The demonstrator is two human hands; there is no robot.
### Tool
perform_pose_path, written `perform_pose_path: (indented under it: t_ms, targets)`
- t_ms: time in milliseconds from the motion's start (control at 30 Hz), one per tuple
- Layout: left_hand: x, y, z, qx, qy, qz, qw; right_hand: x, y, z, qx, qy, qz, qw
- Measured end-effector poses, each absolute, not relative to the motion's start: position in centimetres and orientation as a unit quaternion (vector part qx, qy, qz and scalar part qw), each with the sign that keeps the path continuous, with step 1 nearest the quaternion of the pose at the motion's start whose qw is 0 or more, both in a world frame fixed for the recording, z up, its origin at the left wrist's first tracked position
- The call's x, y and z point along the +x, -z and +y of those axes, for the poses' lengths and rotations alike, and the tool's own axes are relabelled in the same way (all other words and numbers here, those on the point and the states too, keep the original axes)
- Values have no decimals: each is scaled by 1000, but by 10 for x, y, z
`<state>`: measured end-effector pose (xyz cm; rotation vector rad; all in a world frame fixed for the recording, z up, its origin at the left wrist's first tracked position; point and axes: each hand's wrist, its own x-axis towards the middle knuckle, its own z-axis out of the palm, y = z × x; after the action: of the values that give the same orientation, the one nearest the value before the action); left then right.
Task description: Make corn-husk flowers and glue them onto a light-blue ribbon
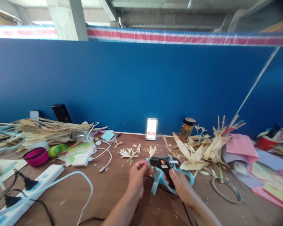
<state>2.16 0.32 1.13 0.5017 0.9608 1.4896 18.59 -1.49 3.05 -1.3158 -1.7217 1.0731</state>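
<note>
My right hand (179,185) is wrapped round the handle of a black glue gun (163,163) with a white glue stick in its back. The gun's nozzle points left, close to the fingertips of my left hand (139,172). Those fingers are pinched on a small bit of light blue ribbon (147,160). Just beyond them stands a pale dried-husk flower (152,151); whether my fingers touch it I cannot tell. A longer loop of blue ribbon (157,180) lies under and around the gun.
Another husk flower (129,153) lies left of my hands. Dried husks (191,157), a lidded jar (187,128), a ribbon-wrapped ring (226,199) and coloured paper (242,149) are to the right. On the left are a power strip (42,179), white cables and a pink band (36,157).
</note>
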Motion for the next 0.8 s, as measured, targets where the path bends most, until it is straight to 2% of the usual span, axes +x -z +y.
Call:
perform_pose_path:
  t_ms: [533,800]
  targets:
    - [22,-9,4,218,-647,415,602,187,-34,-16,-505,-409,-680,339]
    - [21,-12,4,217,-649,425,593,187,-32,-13,-505,-428,-653,369]
